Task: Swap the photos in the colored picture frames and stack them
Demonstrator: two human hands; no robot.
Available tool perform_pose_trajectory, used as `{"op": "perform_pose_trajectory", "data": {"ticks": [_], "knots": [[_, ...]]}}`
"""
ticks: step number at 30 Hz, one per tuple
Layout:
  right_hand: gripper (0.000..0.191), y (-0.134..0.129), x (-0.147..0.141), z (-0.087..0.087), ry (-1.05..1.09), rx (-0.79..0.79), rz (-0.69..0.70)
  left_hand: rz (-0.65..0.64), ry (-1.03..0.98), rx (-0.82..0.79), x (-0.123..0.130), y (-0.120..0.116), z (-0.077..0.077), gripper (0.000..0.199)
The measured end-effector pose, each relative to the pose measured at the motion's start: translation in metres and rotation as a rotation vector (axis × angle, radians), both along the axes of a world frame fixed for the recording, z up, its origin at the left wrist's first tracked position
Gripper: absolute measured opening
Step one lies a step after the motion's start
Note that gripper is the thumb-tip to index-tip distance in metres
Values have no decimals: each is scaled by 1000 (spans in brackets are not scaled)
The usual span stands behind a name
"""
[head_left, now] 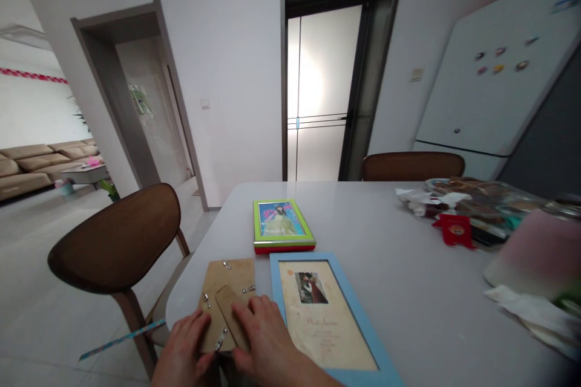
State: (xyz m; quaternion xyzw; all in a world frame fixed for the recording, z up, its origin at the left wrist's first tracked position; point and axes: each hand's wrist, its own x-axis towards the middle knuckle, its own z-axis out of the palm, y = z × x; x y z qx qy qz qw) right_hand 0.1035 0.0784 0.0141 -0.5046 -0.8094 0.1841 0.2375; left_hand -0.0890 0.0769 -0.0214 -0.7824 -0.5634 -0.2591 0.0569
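Note:
A brown picture-frame backing board point(236, 272) lies at the near left corner of the table, its back side up. Small metal clips sit near its edges, and a slanted stand leg point(228, 308) lies flat across it. My left hand point(188, 344) grips the left edge, with fingers bent over it and the thumb by the near clip. My right hand point(267, 338) holds the right side, fingertips on the board and stand leg, thumb at the near edge. Just right of it lies a light blue picture frame point(338, 275) with a cream printed sheet and small photo showing.
Beyond the board, a green picture frame point(257, 224) rests on something red. The white table point(363, 224) carries a red packet point(456, 231), plastic-wrapped items and a pink-white container point(535, 254) at right. Brown chairs point(122, 242) stand left and behind.

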Motion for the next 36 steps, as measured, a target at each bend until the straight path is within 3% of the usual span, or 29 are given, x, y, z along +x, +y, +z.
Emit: {"op": "perform_pose_trajectory", "data": {"ticks": [4, 8, 11, 14, 18, 24, 28, 32, 36], "knots": [[52, -7, 32, 16, 151, -6, -9, -151, -9, 163, 14, -5, 18, 40], [43, -24, 93, 25, 156, -10, -40, -363, -42, 229, 60, -12, 30, 41], [36, -35, 136, 21, 92, -43, -106, -479, -73, 128, 101, -14, 31, 35], [33, -40, 162, 12, 24, -53, -161, -499, -78, -50, 131, -14, 29, 31], [34, -36, 171, -1, -21, 0, -212, -479, -108, -196, 145, -11, 24, 27], [36, -30, 168, -18, -59, 97, -208, -469, -146, -252, 142, -9, 22, 15], [31, -25, 169, -16, -65, 116, -183, -462, -104, -286, 141, -11, 23, 23], [30, -4, 169, -10, -116, 148, -277, -502, -38, -346, 143, -9, 21, 52], [27, 16, 168, -9, -184, 148, -348, -501, -21, -387, 144, -7, 19, 46]]}}
